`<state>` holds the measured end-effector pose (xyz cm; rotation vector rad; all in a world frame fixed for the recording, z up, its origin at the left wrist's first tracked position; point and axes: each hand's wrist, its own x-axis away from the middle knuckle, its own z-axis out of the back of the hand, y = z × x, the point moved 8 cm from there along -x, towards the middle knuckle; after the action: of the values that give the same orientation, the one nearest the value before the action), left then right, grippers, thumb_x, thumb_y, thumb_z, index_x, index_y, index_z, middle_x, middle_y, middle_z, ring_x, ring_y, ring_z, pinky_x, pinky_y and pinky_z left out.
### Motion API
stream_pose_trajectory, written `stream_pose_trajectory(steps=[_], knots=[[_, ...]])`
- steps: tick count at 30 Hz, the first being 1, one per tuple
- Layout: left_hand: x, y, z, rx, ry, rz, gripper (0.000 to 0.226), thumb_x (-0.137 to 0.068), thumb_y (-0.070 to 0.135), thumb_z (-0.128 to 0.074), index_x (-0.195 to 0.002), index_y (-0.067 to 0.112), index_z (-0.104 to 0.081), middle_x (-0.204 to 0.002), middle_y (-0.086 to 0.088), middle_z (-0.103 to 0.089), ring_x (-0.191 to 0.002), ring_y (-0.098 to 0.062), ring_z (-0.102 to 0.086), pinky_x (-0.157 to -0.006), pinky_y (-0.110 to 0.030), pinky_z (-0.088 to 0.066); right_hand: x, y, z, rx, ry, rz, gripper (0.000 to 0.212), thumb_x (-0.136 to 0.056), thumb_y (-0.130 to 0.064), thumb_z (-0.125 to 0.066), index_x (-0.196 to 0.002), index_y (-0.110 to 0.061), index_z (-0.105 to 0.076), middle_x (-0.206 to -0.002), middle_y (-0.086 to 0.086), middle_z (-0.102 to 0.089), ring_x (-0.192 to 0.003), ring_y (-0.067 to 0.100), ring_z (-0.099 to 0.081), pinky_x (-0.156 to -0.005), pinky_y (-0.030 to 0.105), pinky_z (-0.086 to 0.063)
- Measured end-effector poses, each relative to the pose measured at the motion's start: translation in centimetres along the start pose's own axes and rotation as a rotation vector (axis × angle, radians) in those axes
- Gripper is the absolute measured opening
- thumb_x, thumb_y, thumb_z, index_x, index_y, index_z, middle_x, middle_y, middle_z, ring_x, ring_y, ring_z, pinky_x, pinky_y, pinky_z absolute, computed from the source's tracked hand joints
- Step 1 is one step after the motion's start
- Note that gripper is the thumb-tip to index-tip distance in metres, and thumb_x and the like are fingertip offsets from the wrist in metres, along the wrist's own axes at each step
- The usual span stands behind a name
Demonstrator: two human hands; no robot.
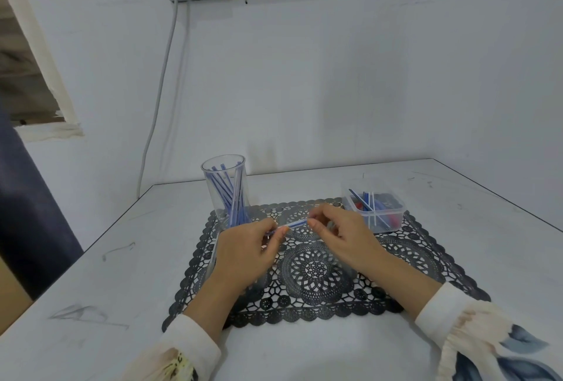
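Straw [294, 224] location?
→ Bridging the two hands, off the surface. Clear with a blue stripe, nearly level, its right-hand end slightly higher.

Left hand [246, 251]?
→ Fingers curled, thumb and fingertips pinching the straw's near-left end. Wrist low over the mat [313, 271].

Right hand [338, 233]?
→ Same: narrow pinch on the other end, remaining fingers curled under the palm. Fingertips of the two hands are near each other, not touching; a short run of straw shows between them.

Anything else around them?
→ Clear cup [227, 192] upright just beyond the left hand, full of matching blue straws leaning inside. Clear plastic box [376, 213] beyond and outboard of the right hand, holding a few more straws plus something red I can't make out. The box sits on the mat's far corner.
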<state>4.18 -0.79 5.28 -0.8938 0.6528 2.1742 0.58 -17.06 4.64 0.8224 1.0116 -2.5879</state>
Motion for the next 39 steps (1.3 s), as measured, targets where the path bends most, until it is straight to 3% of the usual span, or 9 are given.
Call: stream_pose_trajectory(steps=[7, 11, 16, 19, 23, 27, 32, 36, 39], knots=[[0.0, 1.1, 0.4, -0.008, 0.033, -0.098, 0.039, -0.091, 0.051, -0.041, -0.071, 0.026, -0.064, -0.048, 0.013, -0.050, -0.042, -0.001, -0.044, -0.041, -0.020, -0.040, 0.1, -0.4, 0.0, 0.065, 0.032, 0.089, 0.052, -0.092, -0.052, -0.027, -0.076, -0.012, -0.056, -0.063, -0.003, -0.054, -0.057, 0.008, -0.049, -0.055, 0.028, -0.042], [0.0, 1.1, 0.4, -0.019, 0.034, -0.114, 0.040, -0.091, 0.051, -0.040, -0.071, 0.026, -0.064, -0.048, 0.013, -0.050, -0.042, -0.001, -0.044, -0.040, -0.019, -0.039, 0.1, 0.3, -0.3, -0.019, 0.003, -0.009, 0.049, -0.093, -0.054, -0.036, -0.074, -0.014, -0.057, -0.059, -0.001, -0.058, -0.052, 0.006, -0.050, -0.053, 0.023, -0.040], [-0.1, 1.0, 0.4, -0.007, 0.035, -0.087, 0.040, -0.091, 0.051, -0.039, -0.072, 0.027, -0.064, -0.047, 0.013, -0.049, -0.041, 0.001, -0.041, -0.039, -0.020, -0.039, 0.2, 0.3, -0.5, -0.060, -0.016, -0.016, 0.040, -0.089, -0.052, -0.034, -0.101, -0.021, -0.056, -0.072, 0.003, -0.062, -0.056, 0.011, -0.054, -0.054, 0.028, -0.043], [0.0, 1.3, 0.4, 0.006, 0.036, -0.103, 0.038, -0.091, 0.050, -0.041, -0.072, 0.027, -0.064, -0.048, 0.014, -0.048, -0.041, 0.001, -0.041, -0.040, -0.018, -0.037, 0.1, -0.1, -0.3, 0.002, 0.008, 0.042, 0.035, -0.094, -0.047, -0.037, -0.090, -0.017, -0.056, -0.065, -0.002, -0.058, -0.052, 0.006, -0.047, -0.051, 0.029, -0.042], [0.0, 1.7, 0.3, 0.015, 0.027, -0.123, 0.038, -0.092, 0.050, -0.041, -0.073, 0.027, -0.065, -0.049, 0.013, -0.051, -0.043, 0.001, -0.044, -0.041, -0.018, -0.037, 0.2, -0.1, 0.0, 0.046, 0.035, 0.038, 0.052, -0.093, -0.055, -0.033, -0.076, -0.012, -0.057, -0.055, -0.008, -0.050, -0.049, 0.004, -0.045, -0.052, 0.030, -0.041], [0.0, 1.4, 0.3, 0.000, 0.028, -0.102, 0.039, -0.092, 0.051, -0.040, -0.072, 0.027, -0.064, -0.049, 0.013, -0.049, -0.042, 0.000, -0.043, -0.041, -0.017, -0.036, 0.3, 0.1, 0.2, -0.023, 0.028, -0.040, 0.051, -0.089, -0.055, -0.031, -0.088, -0.015, -0.063, -0.059, 0.002, -0.060, -0.048, 0.006, -0.051, -0.050, 0.027, -0.042], [-0.1, 1.1, 0.5, -0.002, 0.038, -0.070, 0.042, -0.092, 0.052, -0.038, -0.071, 0.026, -0.063, -0.047, 0.014, -0.048, -0.041, 0.001, -0.043, -0.040, -0.019, -0.038, 0.4, -0.1, 0.0, -0.025, 0.035, 0.004, 0.026, -0.090, -0.042, -0.044, -0.097, -0.022, -0.059, -0.066, 0.003, -0.062, -0.058, 0.020, -0.060, -0.057, 0.043, -0.051], [0.0, 1.2, 0.4, 0.022, 0.019, -0.075, 0.040, -0.092, 0.050, -0.040, -0.071, 0.026, -0.064, -0.046, 0.016, -0.043, -0.040, 0.004, -0.037, -0.041, -0.011, -0.031, 0.2, -0.2, 0.4, -0.041, 0.073, 0.072, 0.010, -0.089, -0.012, -0.060, -0.096, -0.013, -0.066, -0.073, -0.004, -0.067, -0.063, 0.012, -0.063, -0.059, 0.033, -0.053], [0.1, 1.0, 0.5, 0.049, 0.016, -0.062, 0.041, -0.091, 0.050, -0.039, -0.070, 0.026, -0.064, -0.045, 0.016, -0.040, -0.040, 0.010, -0.032, -0.043, -0.007, -0.026, 0.3, -0.9, 0.6, 0.014, 0.104, 0.187, 0.018, -0.088, -0.023, -0.056, -0.097, -0.011, -0.067, -0.076, -0.010, -0.066, -0.063, -0.002, -0.058, -0.055, 0.013, -0.047]])
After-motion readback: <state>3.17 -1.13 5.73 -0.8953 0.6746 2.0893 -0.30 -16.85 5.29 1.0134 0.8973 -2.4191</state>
